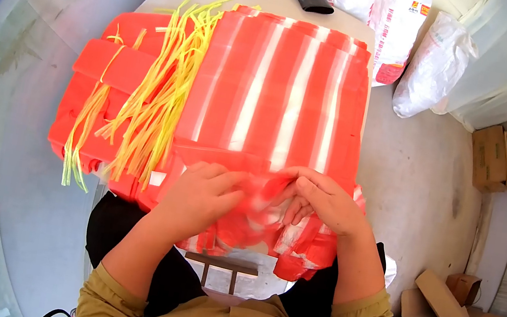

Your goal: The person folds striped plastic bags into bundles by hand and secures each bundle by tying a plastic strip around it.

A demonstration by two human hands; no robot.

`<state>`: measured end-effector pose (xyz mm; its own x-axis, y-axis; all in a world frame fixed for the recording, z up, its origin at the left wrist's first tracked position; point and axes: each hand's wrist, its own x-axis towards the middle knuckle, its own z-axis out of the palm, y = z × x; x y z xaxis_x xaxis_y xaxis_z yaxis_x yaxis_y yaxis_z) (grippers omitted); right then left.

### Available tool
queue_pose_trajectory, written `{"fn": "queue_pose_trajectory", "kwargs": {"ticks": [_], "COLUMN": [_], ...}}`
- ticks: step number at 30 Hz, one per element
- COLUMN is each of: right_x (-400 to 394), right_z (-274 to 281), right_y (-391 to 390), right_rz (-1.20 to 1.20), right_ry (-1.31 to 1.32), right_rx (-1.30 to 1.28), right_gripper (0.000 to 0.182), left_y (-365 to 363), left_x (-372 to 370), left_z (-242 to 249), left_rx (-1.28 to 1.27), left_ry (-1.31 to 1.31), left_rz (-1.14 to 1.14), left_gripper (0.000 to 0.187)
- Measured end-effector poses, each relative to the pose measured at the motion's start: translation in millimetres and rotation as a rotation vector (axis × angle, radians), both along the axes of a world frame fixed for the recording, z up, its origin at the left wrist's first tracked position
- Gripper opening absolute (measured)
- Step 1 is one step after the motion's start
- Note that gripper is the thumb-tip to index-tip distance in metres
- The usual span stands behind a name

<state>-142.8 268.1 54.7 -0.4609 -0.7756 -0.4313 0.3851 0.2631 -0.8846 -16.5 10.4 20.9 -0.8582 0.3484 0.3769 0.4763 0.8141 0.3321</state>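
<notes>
Both the left hand (pixel 197 197) and the right hand (pixel 324 203) have their fingers closed on a crumpled red-and-white striped bag (pixel 258 215) at the near edge of the bench (pixel 391 167). The bag lies against the flat stack of striped bags (pixel 284 90). Yellow tie strings (pixel 157 97) lie across folded red bundles (pixel 118 67) to the left.

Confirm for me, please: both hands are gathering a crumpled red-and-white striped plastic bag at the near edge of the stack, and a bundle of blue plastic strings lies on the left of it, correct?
Not quite: the bundle of plastic strings is yellow, not blue, as the head view shows. The rest holds: the left hand and right hand gather the crumpled red-and-white striped plastic bag at the near edge of the stack.
</notes>
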Motion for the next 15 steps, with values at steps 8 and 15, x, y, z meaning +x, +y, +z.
{"fn": "queue_pose_trajectory", "kwargs": {"ticks": [8,15], "right_x": [-2.8,-2.6], "right_z": [6.4,1.8], "right_y": [-29.4,-36.0], "right_rz": [0.062,0.092], "right_ry": [0.286,0.807], "right_rx": [0.233,0.185], "right_gripper": [0.024,0.019], "left_y": [-1.2,-1.1], "left_x": [4.3,5.1], "left_z": [4.9,0.6], "left_rx": [0.001,0.0], "left_ry": [-0.052,-0.047], "left_rz": [-0.013,-0.014], "left_gripper": [0.021,0.021]}}
